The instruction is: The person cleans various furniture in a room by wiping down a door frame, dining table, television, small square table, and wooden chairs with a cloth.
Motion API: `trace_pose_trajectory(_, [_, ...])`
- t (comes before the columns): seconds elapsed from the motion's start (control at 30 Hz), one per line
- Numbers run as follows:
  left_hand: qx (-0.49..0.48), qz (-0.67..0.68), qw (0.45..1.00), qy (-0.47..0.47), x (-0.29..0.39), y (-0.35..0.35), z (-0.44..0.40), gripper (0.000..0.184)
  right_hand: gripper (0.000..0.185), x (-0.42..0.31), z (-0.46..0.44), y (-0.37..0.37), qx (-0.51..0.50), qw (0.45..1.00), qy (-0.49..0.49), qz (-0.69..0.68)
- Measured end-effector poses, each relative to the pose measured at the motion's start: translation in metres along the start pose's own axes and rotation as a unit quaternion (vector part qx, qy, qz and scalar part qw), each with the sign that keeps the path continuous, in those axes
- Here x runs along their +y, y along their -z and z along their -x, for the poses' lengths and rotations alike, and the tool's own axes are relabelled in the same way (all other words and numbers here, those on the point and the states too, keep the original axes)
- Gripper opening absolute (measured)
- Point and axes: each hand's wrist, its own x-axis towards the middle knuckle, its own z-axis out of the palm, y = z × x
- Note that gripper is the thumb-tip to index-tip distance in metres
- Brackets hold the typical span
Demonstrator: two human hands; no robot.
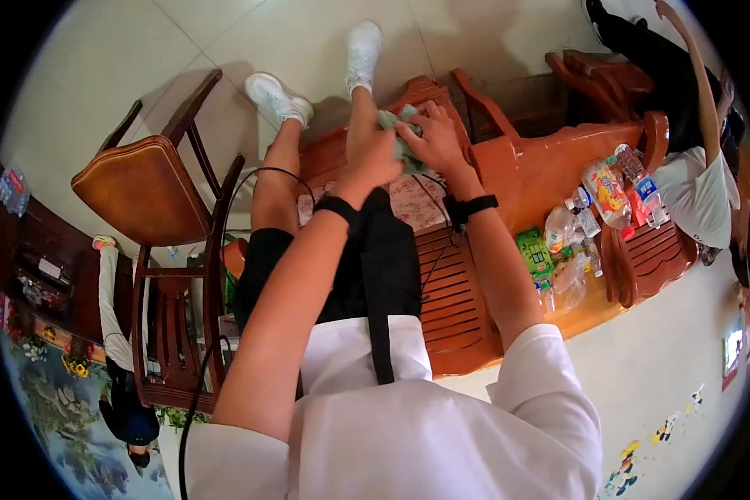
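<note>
A crumpled grey-green cloth [404, 152] is bunched between my two hands, over the reddish-brown wooden bench. My left hand [377, 170], slightly blurred, is closed on its near left side. From the right, my right hand [436, 140] grips the cloth with thumb and fingers bent around it. Folds of the fabric show between the hands and above them; the rest is hidden by my fingers. Each wrist wears a black band. Beneath the hands lies a pinkish patterned seat surface [429, 204], close to my bare leg.
A wooden chair [142, 187] with a brown padded part stands at left. Several bottles [607, 193] and a green package [534, 254] crowd the wooden surface at right. Black cables [258, 171] run past my arms. One person [696, 179] is at far right, another [127, 400] at far left.
</note>
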Motion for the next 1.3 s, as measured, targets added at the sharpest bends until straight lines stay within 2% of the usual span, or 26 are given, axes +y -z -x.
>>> trace_pose_trajectory(0.03, [0.058, 0.042, 0.997, -0.026, -0.02, 0.002, -0.004, 0.048, 0.041, -0.007, -0.002, -0.007, -0.02, 0.996, -0.031, -0.084])
trace_pose_trajectory(0.07, [0.063, 0.07, 0.996, -0.005, -0.027, 0.009, -0.004, 0.054, 0.041, -0.013, -0.003, -0.009, -0.028, 0.996, -0.036, -0.081])
trace_pose_trajectory(0.13, [0.069, 0.105, 0.992, 0.015, -0.044, 0.02, -0.011, 0.06, 0.061, -0.016, -0.018, -0.011, -0.135, 0.95, -0.104, -0.262])
trace_pose_trajectory(0.17, [0.096, 0.128, 0.987, 0.005, -0.052, 0.023, -0.019, 0.062, 0.07, -0.004, -0.026, -0.018, -0.188, 0.932, -0.141, -0.277])
trace_pose_trajectory(0.2, [0.123, 0.152, 0.981, -0.005, -0.06, 0.024, -0.026, 0.064, 0.07, 0.012, -0.035, -0.017, -0.191, 0.932, -0.141, -0.272])
trace_pose_trajectory(0.27, [0.138, 0.194, 0.969, 0.06, -0.058, 0.054, -0.038, 0.052, 0.061, 0.031, -0.054, 0.001, -0.208, 0.967, -0.069, -0.132])
trace_pose_trajectory(0.3, [0.145, 0.238, 0.957, 0.086, -0.059, 0.078, -0.046, 0.049, 0.061, 0.04, -0.059, 0.011, -0.211, 0.967, -0.069, -0.129])
trace_pose_trajectory(0.37, [0.232, 0.35, 0.908, 0.005, -0.071, 0.126, -0.053, 0.037, 0.05, 0.056, -0.069, 0.025, -0.108, 0.985, -0.074, 0.115])
trace_pose_trajectory(0.4, [0.254, 0.355, 0.896, -0.082, -0.057, 0.167, -0.038, 0.036, 0.05, 0.067, -0.073, 0.024, -0.108, 0.985, -0.073, 0.117])
trace_pose_trajectory(0.47, [0.279, 0.351, 0.865, -0.227, -0.031, 0.243, -0.004, 0.034, 0.045, 0.096, -0.069, 0.007, -0.176, 0.932, -0.223, 0.225])
trace_pose_trajectory(0.5, [0.292, 0.346, 0.854, -0.257, -0.023, 0.266, 0.014, 0.035, 0.045, 0.11, -0.06, -0.009, -0.25, 0.898, -0.262, 0.25])
trace_pose_trajectory(0.53, [0.306, 0.346, 0.843, -0.276, -0.016, 0.285, 0.035, 0.035, 0.05, 0.128, -0.041, -0.03, -0.292, 0.875, -0.248, 0.295])
trace_pose_trajectory(0.6, [0.326, 0.347, 0.83, -0.293, -0.006, 0.303, 0.071, 0.035, 0.055, 0.151, -0.016, -0.06, -0.339, 0.845, -0.23, 0.345])
trace_pose_trajectory(0.67, [0.335, 0.343, 0.825, -0.298, -0.002, 0.311, 0.102, 0.036, 0.055, 0.149, -0.002, -0.084, -0.164, 0.89, -0.288, 0.313])
trace_pose_trajectory(0.7, [0.339, 0.342, 0.823, -0.301, -0.001, 0.314, 0.119, 0.036, 0.055, 0.144, 0.0, -0.084, -0.167, 0.892, -0.287, 0.307])
trace_pose_trajectory(0.77, [0.346, 0.343, 0.818, -0.306, -0.003, 0.321, 0.152, 0.036, 0.033, 0.139, -0.019, -0.064, -0.255, 0.878, -0.311, 0.259])
trace_pose_trajectory(0.83, [0.357, 0.348, 0.81, -0.31, -0.006, 0.323, 0.186, 0.037, 0.056, 0.118, -0.045, -0.022, -0.376, 0.856, -0.273, 0.226])
trace_pose_trajectory(0.87, [0.364, 0.353, 0.804, -0.311, -0.009, 0.325, 0.204, 0.037, 0.058, 0.122, -0.052, -0.02, -0.399, 0.847, -0.266, 0.23])
trace_pose_trajectory(0.93, [0.38, 0.361, 0.792, -0.314, -0.013, 0.324, 0.245, 0.038, 0.058, 0.116, -0.065, -0.02, -0.424, 0.865, -0.182, 0.197])
trace_pose_trajectory(0.97, [0.387, 0.366, 0.783, -0.32, -0.015, 0.324, 0.267, 0.038, 0.056, 0.098, -0.072, -0.011, -0.417, 0.88, -0.116, 0.192])
trace_pose_trajectory(1.0, [0.394, 0.374, 0.775, -0.323, -0.018, 0.322, 0.287, 0.038, 0.056, 0.079, -0.086, -0.008, -0.419, 0.881, -0.104, 0.192])
trace_pose_trajectory(1.07, [0.405, 0.388, 0.756, -0.337, -0.024, 0.32, 0.326, 0.039, 0.055, 0.031, -0.104, 0.003, -0.382, 0.872, -0.132, 0.277])
trace_pose_trajectory(1.1, [0.409, 0.395, 0.747, -0.345, -0.026, 0.319, 0.344, 0.039, 0.055, 0.02, -0.113, 0.0, -0.381, 0.873, -0.126, 0.277])
trace_pose_trajectory(1.17, [0.415, 0.417, 0.722, -0.364, -0.036, 0.315, 0.376, 0.039, 0.064, 0.004, -0.146, -0.001, -0.319, 0.922, -0.026, 0.218])
trace_pose_trajectory(1.27, [0.421, 0.462, 0.669, -0.402, -0.054, 0.301, 0.409, 0.04, 0.06, -0.067, -0.176, -0.004, -0.25, 0.956, -0.014, 0.151])
trace_pose_trajectory(1.3, [0.424, 0.486, 0.643, -0.413, -0.066, 0.293, 0.416, 0.041, 0.059, -0.108, -0.187, -0.003, -0.222, 0.964, 0.023, 0.143])
